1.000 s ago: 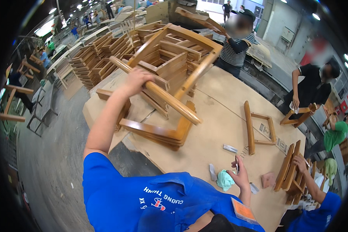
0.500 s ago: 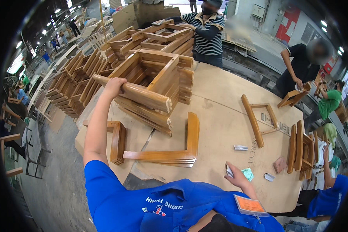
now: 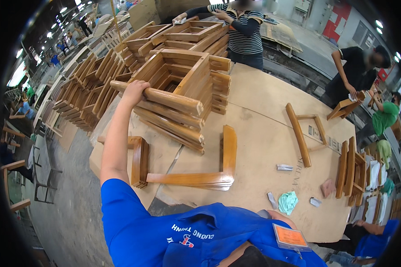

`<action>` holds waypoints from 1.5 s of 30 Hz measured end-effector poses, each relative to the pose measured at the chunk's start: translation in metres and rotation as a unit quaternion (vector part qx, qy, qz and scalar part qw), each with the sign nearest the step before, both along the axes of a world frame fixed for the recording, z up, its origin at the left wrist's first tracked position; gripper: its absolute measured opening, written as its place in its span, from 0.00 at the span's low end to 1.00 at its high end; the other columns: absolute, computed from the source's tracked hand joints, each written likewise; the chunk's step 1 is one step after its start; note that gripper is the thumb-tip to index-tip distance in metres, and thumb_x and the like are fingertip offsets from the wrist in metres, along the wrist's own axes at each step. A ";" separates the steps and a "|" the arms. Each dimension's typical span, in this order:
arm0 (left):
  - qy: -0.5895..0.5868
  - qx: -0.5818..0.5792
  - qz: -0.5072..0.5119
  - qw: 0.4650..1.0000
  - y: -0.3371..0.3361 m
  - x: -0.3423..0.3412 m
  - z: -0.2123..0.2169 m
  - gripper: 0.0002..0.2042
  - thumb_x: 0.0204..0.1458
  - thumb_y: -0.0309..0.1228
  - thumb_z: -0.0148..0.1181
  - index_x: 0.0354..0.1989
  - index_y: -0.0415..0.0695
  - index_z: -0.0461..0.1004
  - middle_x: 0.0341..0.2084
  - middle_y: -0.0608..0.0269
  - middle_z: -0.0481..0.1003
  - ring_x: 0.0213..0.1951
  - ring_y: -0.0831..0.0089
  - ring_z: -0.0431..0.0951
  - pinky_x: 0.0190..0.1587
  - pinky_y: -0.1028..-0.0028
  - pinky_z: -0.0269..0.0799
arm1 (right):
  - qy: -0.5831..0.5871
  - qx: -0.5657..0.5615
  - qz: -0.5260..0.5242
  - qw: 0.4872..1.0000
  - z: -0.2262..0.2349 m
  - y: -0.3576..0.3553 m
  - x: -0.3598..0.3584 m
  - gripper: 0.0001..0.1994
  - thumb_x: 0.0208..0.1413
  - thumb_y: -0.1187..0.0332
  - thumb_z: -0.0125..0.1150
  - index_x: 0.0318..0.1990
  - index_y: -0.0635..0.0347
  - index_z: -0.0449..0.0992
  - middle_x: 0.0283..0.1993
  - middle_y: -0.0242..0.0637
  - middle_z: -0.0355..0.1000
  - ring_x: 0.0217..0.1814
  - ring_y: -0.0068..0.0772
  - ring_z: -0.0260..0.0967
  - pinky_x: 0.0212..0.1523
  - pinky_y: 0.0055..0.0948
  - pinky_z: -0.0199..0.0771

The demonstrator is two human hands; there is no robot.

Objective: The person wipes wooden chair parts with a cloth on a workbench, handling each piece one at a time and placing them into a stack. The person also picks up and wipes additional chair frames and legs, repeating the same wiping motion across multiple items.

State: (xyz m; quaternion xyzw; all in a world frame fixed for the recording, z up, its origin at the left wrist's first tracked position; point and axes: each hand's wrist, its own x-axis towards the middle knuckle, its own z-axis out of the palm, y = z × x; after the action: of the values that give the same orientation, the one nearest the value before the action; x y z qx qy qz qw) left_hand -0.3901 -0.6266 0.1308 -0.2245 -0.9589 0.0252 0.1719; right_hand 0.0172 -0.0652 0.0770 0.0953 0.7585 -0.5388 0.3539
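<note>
My left hand (image 3: 137, 92) is closed around the front rail of the top frame in a stack of varnished wooden frames (image 3: 178, 101). The stack stands on a cardboard-covered table. Of my right arm, only part of the forearm (image 3: 284, 219) shows at the lower edge of the table; its hand is hidden by my blue shirt. Near that forearm lie a small grey folded pad (image 3: 272, 200) and a crumpled mint-green cloth (image 3: 288, 203). L-shaped wooden pieces (image 3: 187, 178) lie stacked in front of the frames, beside another upright wooden piece (image 3: 139, 162).
A single wooden frame (image 3: 298, 133) lies at the right, near a silver-grey pad (image 3: 284, 167), a reddish block (image 3: 328, 188) and another small pad (image 3: 315, 202). More frames (image 3: 349, 171) stand at the right edge. Several co-workers handle wood around the table. Frame stacks (image 3: 89, 84) fill the left back.
My right hand has let go of the grey pad, now on the table, and drawn back out of sight behind my shirt. My left hand keeps its grip on the frame. The view has shifted slightly.
</note>
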 end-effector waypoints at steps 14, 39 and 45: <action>0.063 -0.030 0.176 0.982 0.083 0.057 0.022 0.25 0.47 0.24 0.56 0.56 0.57 0.69 0.57 0.49 0.64 0.58 0.51 0.64 0.61 0.58 0.60 | -0.045 -0.029 0.022 0.998 -0.053 0.034 -0.001 0.20 0.53 0.70 0.61 0.53 0.65 0.69 0.46 0.39 0.74 0.48 0.28 0.70 0.50 0.28 0.69; -0.646 -0.012 -0.117 0.754 0.442 0.507 -0.124 0.21 0.52 0.46 0.50 0.41 0.40 0.78 0.41 0.41 0.76 0.44 0.47 0.77 0.44 0.59 0.72 | -0.071 -0.125 0.049 0.988 -0.096 0.226 0.177 0.20 0.53 0.71 0.62 0.53 0.63 0.69 0.46 0.37 0.74 0.48 0.27 0.70 0.50 0.28 0.69; -0.640 0.007 -0.131 0.757 0.458 0.512 -0.146 0.19 0.50 0.44 0.55 0.35 0.39 0.79 0.34 0.45 0.78 0.37 0.52 0.79 0.40 0.60 0.72 | -0.083 -0.131 -0.001 0.988 -0.098 0.257 0.204 0.20 0.53 0.71 0.63 0.53 0.63 0.69 0.46 0.36 0.74 0.48 0.27 0.70 0.50 0.28 0.69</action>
State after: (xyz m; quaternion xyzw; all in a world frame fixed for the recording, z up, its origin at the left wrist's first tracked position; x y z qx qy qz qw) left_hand 0.1220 -0.1684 -0.0152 -0.3106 -0.8064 -0.1542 -0.4790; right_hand 0.2211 0.1922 -0.0208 0.0935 0.6490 -0.6243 0.4246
